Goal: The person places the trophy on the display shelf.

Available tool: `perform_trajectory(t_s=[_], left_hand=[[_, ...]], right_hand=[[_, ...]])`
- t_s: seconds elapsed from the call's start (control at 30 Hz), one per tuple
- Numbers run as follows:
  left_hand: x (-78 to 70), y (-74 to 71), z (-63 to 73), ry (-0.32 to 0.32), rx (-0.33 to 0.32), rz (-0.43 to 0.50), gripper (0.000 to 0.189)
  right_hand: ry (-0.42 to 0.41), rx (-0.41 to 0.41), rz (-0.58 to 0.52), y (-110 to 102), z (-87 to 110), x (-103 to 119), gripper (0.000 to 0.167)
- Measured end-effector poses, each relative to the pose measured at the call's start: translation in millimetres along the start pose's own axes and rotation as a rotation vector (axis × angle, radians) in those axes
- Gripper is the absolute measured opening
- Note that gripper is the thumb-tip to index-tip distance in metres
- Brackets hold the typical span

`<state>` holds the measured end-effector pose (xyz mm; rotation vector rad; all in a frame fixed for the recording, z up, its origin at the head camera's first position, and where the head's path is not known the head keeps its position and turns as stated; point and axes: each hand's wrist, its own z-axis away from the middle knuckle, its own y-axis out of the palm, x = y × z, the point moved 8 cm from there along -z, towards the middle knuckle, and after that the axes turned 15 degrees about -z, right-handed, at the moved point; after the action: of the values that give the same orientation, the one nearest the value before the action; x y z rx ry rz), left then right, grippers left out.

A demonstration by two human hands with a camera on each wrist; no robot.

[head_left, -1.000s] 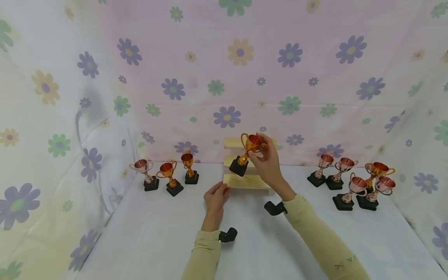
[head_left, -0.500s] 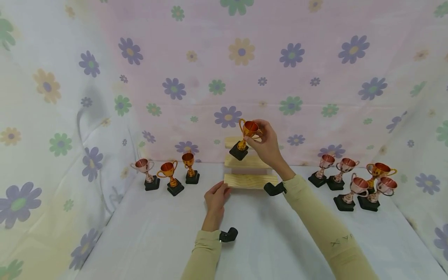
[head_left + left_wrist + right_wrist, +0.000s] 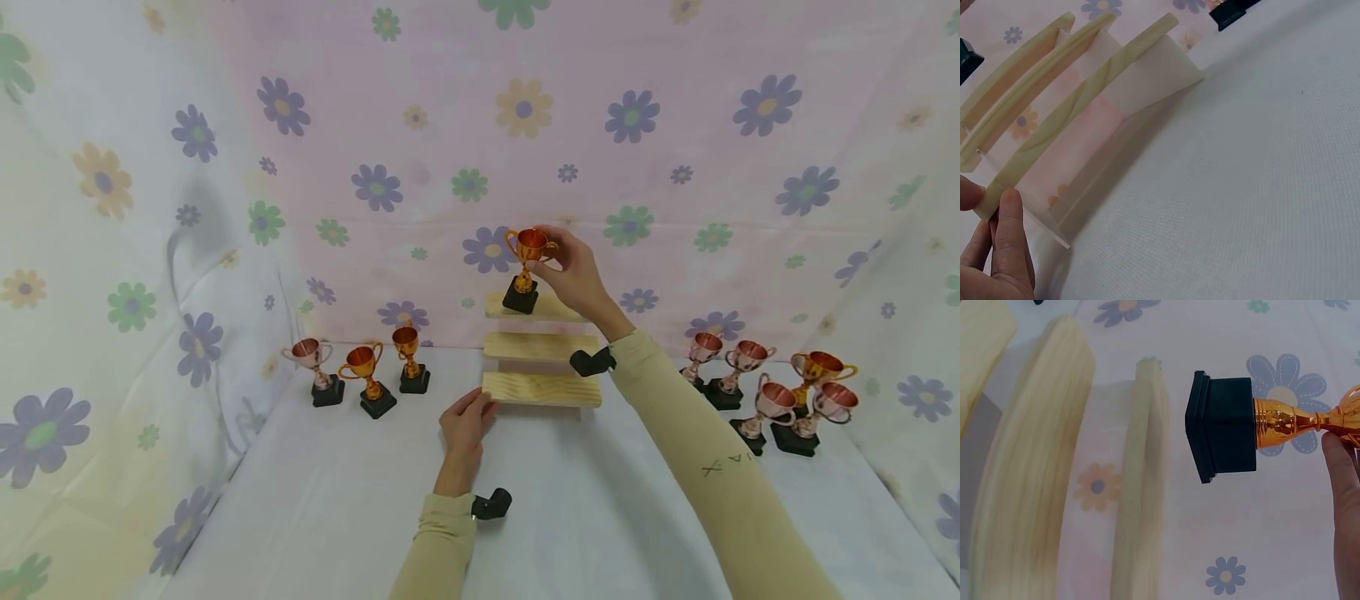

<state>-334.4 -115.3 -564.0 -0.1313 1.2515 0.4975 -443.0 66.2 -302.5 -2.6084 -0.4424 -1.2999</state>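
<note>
A gold trophy cup (image 3: 529, 245) with two handles and a black square base (image 3: 1229, 425) is held in my right hand (image 3: 576, 271), fingers and thumb round the cup. In the right wrist view a gap shows between its base and the top wooden board (image 3: 1138, 487). The stand is a three-step rack (image 3: 542, 387) of pale wood boards on clear side supports. My left hand (image 3: 465, 429) pinches the left end of the lowest board (image 3: 1079, 103), thumb above and fingers beneath.
On the left stand one rose-gold trophy (image 3: 307, 354) and two gold trophies (image 3: 363, 362). Several trophies, mostly rose-gold (image 3: 750, 357), cluster on the right, partly overlapping. Flower-printed cloth (image 3: 420, 150) hangs behind the white table (image 3: 337, 500).
My right hand has lifted the gold trophy from before the middle of the rack up to the top board, turning it more upright. My left hand has stayed on the lowest board.
</note>
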Motion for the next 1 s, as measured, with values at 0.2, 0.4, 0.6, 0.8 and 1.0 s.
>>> perform_trajectory(t_s=[0.2,0.4,0.6,0.8,1.0], left_hand=[[-1.7,0.7,2.6,0.009,-0.004,-0.001,0.029],[-1.5,-0.3,1.9,0.014,-0.003,0.012,0.030],[1.3,3.0,1.3,0.009,0.013,-0.016,0.031],[-1.4,2.1,4.0,0.008,0.009,-0.001,0.030],[-6.1,-1.0,7.0,0.035,0.023,0.007,0.029]], right_hand=[[0.048,0.063,0.035,6.5,-12.7,-6.2,0.050],[0.101,0.116,0.015,18.6,-23.3,-24.0,0.047],[0.162,0.134,0.015,22.5,-25.3,-34.8,0.048],[0.181,0.145,0.018,23.4,-26.9,-36.8,0.049],[0.203,0.161,0.042,26.4,-29.7,-39.9,0.050]])
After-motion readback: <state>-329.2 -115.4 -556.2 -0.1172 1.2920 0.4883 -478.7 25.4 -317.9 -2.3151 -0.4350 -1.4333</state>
